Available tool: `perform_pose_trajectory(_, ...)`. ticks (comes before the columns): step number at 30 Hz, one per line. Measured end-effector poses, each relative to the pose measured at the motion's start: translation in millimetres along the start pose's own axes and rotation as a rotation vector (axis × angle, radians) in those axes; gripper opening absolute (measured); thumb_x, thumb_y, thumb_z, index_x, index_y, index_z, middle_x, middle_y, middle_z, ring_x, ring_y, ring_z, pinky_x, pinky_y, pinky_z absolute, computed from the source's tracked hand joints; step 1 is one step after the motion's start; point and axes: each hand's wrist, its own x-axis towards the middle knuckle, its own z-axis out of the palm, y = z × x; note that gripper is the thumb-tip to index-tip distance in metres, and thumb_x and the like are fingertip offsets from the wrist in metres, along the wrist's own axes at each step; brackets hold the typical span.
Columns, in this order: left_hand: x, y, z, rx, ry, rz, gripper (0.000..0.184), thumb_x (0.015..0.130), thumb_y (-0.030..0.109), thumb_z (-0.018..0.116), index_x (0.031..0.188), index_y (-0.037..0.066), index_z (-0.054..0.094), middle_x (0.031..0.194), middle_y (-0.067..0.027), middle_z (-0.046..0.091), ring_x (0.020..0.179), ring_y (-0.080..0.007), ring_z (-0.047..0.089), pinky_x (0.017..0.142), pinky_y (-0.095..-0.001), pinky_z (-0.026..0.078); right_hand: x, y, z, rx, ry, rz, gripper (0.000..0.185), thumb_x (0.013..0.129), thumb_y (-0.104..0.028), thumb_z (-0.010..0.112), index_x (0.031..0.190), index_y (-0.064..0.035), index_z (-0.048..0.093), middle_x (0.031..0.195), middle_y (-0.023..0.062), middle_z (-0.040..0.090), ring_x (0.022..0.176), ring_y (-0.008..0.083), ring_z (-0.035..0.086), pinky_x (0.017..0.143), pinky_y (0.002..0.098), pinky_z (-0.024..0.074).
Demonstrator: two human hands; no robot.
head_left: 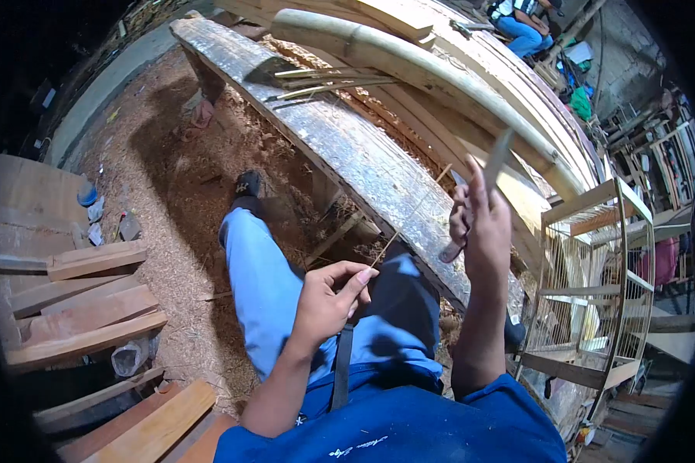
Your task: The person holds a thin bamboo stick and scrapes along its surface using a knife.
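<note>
My left hand (330, 302) pinches the lower end of a thin bamboo strip (413, 214) between thumb and fingers. The strip slants up and to the right, over the worn bench plank (336, 143). Wrapped in my right hand (483, 225) is the handle of a knife (500, 160), its blade pointing up and away from me. The blade stands apart from the strip, to its right. Several more thin strips (333, 81) lie in a loose bundle on the far part of the bench.
A thick bamboo pole (432, 71) lies behind the bench among long boards. At right stands a wood-framed cage with thin bars (548, 292). Sawn wood pieces (93, 312) are stacked at left. Shavings cover the floor (189, 293). Another person (521, 27) sits at the far right.
</note>
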Motion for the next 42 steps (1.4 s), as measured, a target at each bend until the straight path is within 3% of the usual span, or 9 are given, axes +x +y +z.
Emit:
perform_pose_trajectory(3, 8, -31, 9, -0.09, -0.005, -0.109, 0.02, 0.101, 0.013, 0.06, 0.107, -0.003, 0.068, 0.071, -0.0062, 0.066, 0.049, -0.0033, 0.049, 0.043, -0.0201, 0.038, -16, 38, -31, -0.656, -0.054, -0.16, 0.047, 0.108, -0.027, 0.044, 0.148, -0.0023, 0.045, 0.106, 0.0097, 0.045, 0.08, 0.0139, 0.052, 0.069, 0.0253, 0.0467)
perform_pose_trajectory(4, 10, -34, 13, -0.099, -0.013, -0.12, 0.02, 0.101, 0.013, 0.06, 0.107, -0.003, 0.068, 0.071, -0.0062, 0.066, 0.049, -0.0033, 0.049, 0.043, -0.0201, 0.038, -24, 48, -36, -0.859, -0.096, -0.334, 0.041, 0.103, -0.014, 0.052, 0.143, -0.0068, 0.053, 0.105, 0.0115, 0.046, 0.079, 0.0172, 0.056, 0.071, 0.0256, 0.0486)
perform_pose_trajectory(8, 21, -46, 25, -0.094, -0.029, -0.18, 0.021, 0.101, 0.014, 0.059, 0.107, -0.005, 0.068, 0.07, -0.0075, 0.066, 0.047, -0.004, 0.049, 0.041, -0.0194, 0.037, -63, 67, -52, -0.87, -0.196, -0.36, 0.044, 0.085, 0.001, 0.071, 0.124, -0.0196, 0.07, 0.095, 0.0109, 0.056, 0.07, 0.0216, 0.063, 0.063, 0.0321, 0.0503)
perform_pose_trajectory(10, 27, -46, 30, -0.086, -0.032, -0.193, 0.02, 0.101, 0.012, 0.059, 0.105, -0.005, 0.069, 0.069, -0.0071, 0.066, 0.046, -0.0032, 0.047, 0.042, -0.0199, 0.037, -68, 78, -58, -0.954, -0.166, -0.437, 0.039, 0.083, -0.005, 0.075, 0.116, -0.0239, 0.074, 0.091, 0.0077, 0.059, 0.066, 0.022, 0.064, 0.06, 0.034, 0.0505)
perform_pose_trajectory(19, 42, -49, 45, -0.108, -0.018, -0.215, 0.019, 0.1, 0.013, 0.061, 0.101, -0.004, 0.068, 0.067, -0.0077, 0.065, 0.041, -0.0035, 0.044, 0.038, -0.0191, 0.032, -61, 66, -58, -1.125, -0.154, -0.482, 0.02, 0.084, -0.026, 0.076, 0.103, -0.0212, 0.074, 0.093, 0.0034, 0.063, 0.065, 0.0239, 0.065, 0.055, 0.0381, 0.05)
perform_pose_trajectory(26, 40, -53, 53, -0.131, 0.064, -0.172, 0.02, 0.099, 0.014, 0.063, 0.099, -0.005, 0.07, 0.064, -0.005, 0.063, 0.041, -0.0026, 0.043, 0.037, -0.0186, 0.03, -56, 69, -60, -1.098, -0.179, -0.45, 0.024, 0.082, -0.015, 0.079, 0.105, -0.0215, 0.076, 0.092, 0.0036, 0.063, 0.066, 0.0209, 0.066, 0.056, 0.0346, 0.0499)
perform_pose_trajectory(28, 39, -52, 52, -0.135, 0.079, -0.167, 0.02, 0.099, 0.013, 0.063, 0.099, -0.005, 0.071, 0.063, -0.0046, 0.062, 0.041, -0.0027, 0.043, 0.037, -0.0186, 0.03, -58, 74, -59, -1.041, -0.133, -0.395, 0.02, 0.081, -0.018, 0.078, 0.101, -0.02, 0.075, 0.095, 0.0034, 0.063, 0.071, 0.0247, 0.066, 0.059, 0.039, 0.0508)
perform_pose_trajectory(34, 36, -52, 55, -0.116, 0.11, -0.176, 0.02, 0.098, 0.013, 0.065, 0.101, -0.005, 0.071, 0.063, -0.0047, 0.062, 0.041, -0.0028, 0.043, 0.037, -0.0185, 0.029, -64, 74, -56, -1.108, -0.121, -0.423, 0.032, 0.074, -0.01, 0.076, 0.104, -0.02, 0.074, 0.096, 0.0029, 0.062, 0.078, 0.0256, 0.067, 0.061, 0.0383, 0.0519)
perform_pose_trajectory(42, 24, -54, 48, -0.134, 0.135, -0.209, 0.018, 0.097, 0.011, 0.067, 0.103, -0.005, 0.072, 0.062, -0.0046, 0.062, 0.042, -0.0026, 0.044, 0.038, -0.0191, 0.03, -61, 77, -55, -1.107, -0.087, -0.417, 0.027, 0.079, -0.01, 0.074, 0.105, -0.0187, 0.074, 0.096, 0.0039, 0.062, 0.077, 0.025, 0.067, 0.06, 0.0391, 0.0513)
